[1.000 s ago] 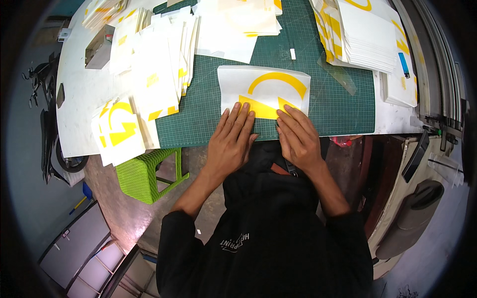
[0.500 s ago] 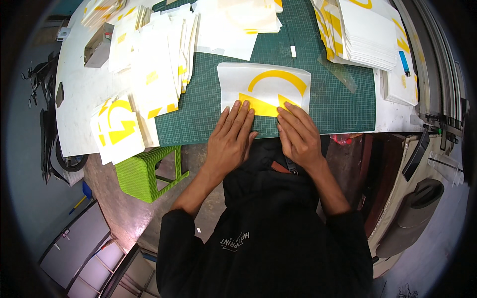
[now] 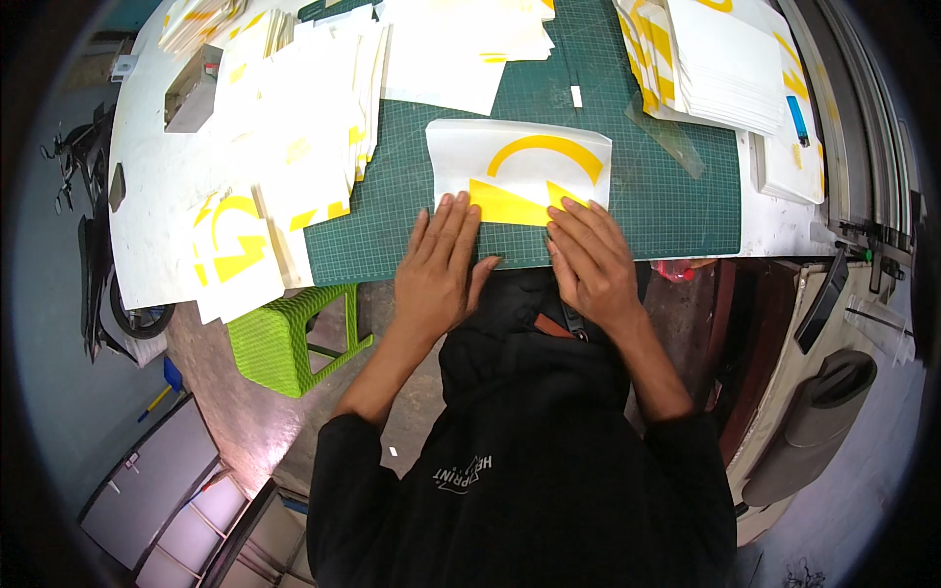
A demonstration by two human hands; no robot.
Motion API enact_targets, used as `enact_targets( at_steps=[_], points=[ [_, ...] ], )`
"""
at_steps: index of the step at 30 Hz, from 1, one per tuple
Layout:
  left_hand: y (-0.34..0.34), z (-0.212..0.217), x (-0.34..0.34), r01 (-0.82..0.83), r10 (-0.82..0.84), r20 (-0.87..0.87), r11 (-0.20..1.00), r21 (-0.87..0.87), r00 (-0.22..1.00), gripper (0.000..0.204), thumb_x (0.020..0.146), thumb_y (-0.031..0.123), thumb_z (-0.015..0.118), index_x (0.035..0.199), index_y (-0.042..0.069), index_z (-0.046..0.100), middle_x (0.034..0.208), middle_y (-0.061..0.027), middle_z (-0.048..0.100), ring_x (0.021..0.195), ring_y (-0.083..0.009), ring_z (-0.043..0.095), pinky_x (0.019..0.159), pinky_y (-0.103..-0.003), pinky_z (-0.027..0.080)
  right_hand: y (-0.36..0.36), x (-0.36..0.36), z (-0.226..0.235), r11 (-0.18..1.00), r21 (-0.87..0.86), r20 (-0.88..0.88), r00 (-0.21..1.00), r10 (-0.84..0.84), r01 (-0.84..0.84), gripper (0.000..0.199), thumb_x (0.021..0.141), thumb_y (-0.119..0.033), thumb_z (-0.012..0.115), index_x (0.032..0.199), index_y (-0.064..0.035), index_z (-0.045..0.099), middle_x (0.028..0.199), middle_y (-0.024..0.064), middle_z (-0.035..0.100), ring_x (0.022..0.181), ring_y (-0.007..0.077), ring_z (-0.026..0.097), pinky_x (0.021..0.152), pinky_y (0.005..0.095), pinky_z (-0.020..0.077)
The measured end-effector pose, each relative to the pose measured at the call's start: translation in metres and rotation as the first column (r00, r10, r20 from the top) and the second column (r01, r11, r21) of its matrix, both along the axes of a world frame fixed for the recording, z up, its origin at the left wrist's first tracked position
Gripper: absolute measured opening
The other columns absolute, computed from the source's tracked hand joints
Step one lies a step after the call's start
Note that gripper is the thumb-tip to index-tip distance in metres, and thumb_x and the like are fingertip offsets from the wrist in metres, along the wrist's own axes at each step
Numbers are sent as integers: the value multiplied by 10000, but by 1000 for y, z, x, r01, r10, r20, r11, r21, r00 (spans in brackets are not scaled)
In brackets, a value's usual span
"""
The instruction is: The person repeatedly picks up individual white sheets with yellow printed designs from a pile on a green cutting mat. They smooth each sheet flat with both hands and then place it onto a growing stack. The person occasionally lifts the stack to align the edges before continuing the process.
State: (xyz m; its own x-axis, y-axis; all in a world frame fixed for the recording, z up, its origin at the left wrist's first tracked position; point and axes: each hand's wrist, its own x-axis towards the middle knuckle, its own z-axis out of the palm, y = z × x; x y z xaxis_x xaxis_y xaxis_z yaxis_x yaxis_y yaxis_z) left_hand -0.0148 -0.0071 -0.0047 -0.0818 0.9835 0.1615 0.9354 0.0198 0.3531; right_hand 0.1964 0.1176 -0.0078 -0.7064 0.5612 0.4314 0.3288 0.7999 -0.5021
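In front of me a white paper sheet [image 3: 456,152] with a yellow arc and yellow wedges lies on the green cutting mat [image 3: 392,225], its near edge under my fingers. My left hand [image 3: 439,257] rests flat on the sheet's lower left, fingers stretched out and thumb spread away. Across the sheet's lower right lie the outstretched fingers of my right hand [image 3: 594,260]. Neither hand grips anything. The fingers hide parts of the near edge, so I cannot tell whether it is folded there.
Stacks of white and yellow printed paper [image 3: 304,127] cover the table's left. Another folded stack [image 3: 720,73] sits at the far right beside a blue lighter [image 3: 796,120]. A grey box [image 3: 193,90] stands far left. Below the table edge is a green stool [image 3: 279,343].
My left hand has slid leftward along the sheet, and its thumb has spread out. The right hand stays in nearly the same place on the paper.
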Motion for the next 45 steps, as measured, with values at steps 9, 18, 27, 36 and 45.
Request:
enact_targets(
  at_steps=[9,18,27,36,45],
  points=[
    [5,12,22,-10,-1,-166,998,-65,986,708,972,518,611,1546,130,465,1577,-309,336,1473,-485,333,1206,-622,237,3,14,-1,999,33,26,999,-42,41,262,831,-13,747,1090,20,721,1242,136,704,1255,301,635,1084,503,469],
    [25,9,30,152,-156,-45,984,-91,987,892,905,572,626,1450,-113,452,1587,-282,373,1506,-410,337,1228,-532,278,2,15,-3,999,19,31,998,-52,51,242,841,-17,743,1080,18,726,1253,126,700,1258,297,634,1100,503,454],
    [20,1,28,169,-169,6,982,-83,986,884,911,530,655,1478,-103,411,1606,-282,340,1515,-419,316,1242,-532,251,2,15,-5,998,20,25,998,-54,54,266,838,-26,752,1100,12,726,1259,116,699,1277,280,626,1111,506,444],
    [15,4,24,76,-79,-17,986,-148,997,888,930,540,639,1571,0,346,1650,-256,275,1533,-426,275,1231,-587,223,3,17,0,998,30,58,997,-50,48,250,844,-31,740,1092,5,726,1253,112,701,1279,267,625,1124,507,412],
    [25,15,48,-149,121,-168,975,-165,978,924,921,716,539,1618,147,326,1568,-464,183,1458,-652,199,1165,-701,216,2,16,-2,998,33,54,997,-59,57,240,864,-56,715,1095,7,728,1251,110,698,1282,260,620,1140,500,391]
  ],
)
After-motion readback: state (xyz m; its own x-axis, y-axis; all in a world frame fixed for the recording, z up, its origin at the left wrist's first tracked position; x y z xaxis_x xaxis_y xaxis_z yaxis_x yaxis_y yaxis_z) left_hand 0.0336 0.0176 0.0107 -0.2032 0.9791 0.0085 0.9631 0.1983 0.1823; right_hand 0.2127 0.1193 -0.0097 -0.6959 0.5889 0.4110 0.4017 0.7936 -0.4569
